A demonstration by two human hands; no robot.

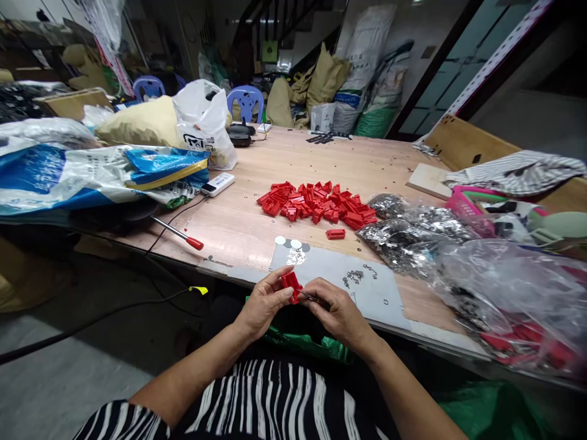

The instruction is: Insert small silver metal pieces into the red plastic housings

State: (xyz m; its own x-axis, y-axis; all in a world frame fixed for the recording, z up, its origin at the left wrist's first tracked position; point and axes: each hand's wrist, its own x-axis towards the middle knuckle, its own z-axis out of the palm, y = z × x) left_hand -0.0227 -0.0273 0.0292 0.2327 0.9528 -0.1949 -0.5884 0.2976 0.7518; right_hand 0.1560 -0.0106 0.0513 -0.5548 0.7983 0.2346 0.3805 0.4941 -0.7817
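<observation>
My left hand is closed round a small red plastic part, held just below the table's near edge. My right hand pinches a thin metal piece against that part. Both hands hover over my lap, above a green bag. On the table beyond lies a heap of the same red plastic parts, with one loose red part nearer me. A grey sheet at the table edge carries small metal bits and shiny discs.
Clear plastic bags of metal pieces and red parts fill the right side. A red-handled screwdriver, a white remote and blue-white sacks lie at left. Blue chairs and more sacks stand behind.
</observation>
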